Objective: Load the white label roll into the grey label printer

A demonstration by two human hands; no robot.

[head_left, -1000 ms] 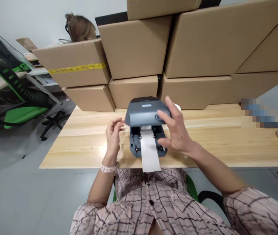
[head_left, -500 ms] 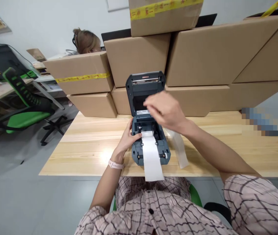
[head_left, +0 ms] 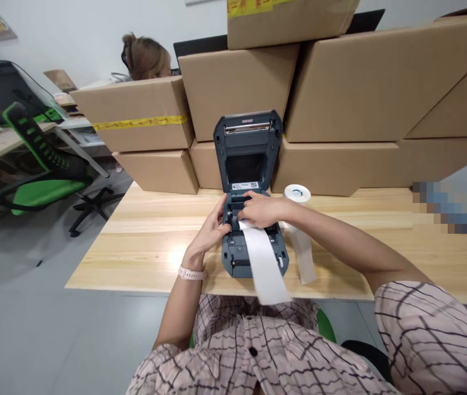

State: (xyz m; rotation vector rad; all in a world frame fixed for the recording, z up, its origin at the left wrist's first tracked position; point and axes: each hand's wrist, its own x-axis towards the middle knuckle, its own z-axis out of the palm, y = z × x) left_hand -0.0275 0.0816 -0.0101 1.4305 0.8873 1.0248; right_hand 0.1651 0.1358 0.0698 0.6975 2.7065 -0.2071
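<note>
A dark grey label printer (head_left: 236,255) stands on the wooden table with its lid (head_left: 246,148) raised. My left hand (head_left: 212,230) grips the printer's left side, thumb over the inner edge. Inside the printer's bay, my right hand (head_left: 260,211) has its fingers bent at the top of a white paper strip (head_left: 264,263); the fingertips are partly hidden. The strip runs over the printer's front and past the table edge, slanting right. Right of the printer stands a white label roll (head_left: 297,193), its loose end (head_left: 304,258) trailing toward the front edge.
Cardboard boxes (head_left: 237,88) are stacked along the back of the wooden table (head_left: 146,247). A person's head (head_left: 146,57) shows behind them. A green and black chair (head_left: 44,181) is at the left. Something pixelated (head_left: 451,208) lies at the right.
My right hand has come down from in front of the lid into the printer bay. The strip's lower end has swung right. The label roll is now uncovered. The view has shifted slightly.
</note>
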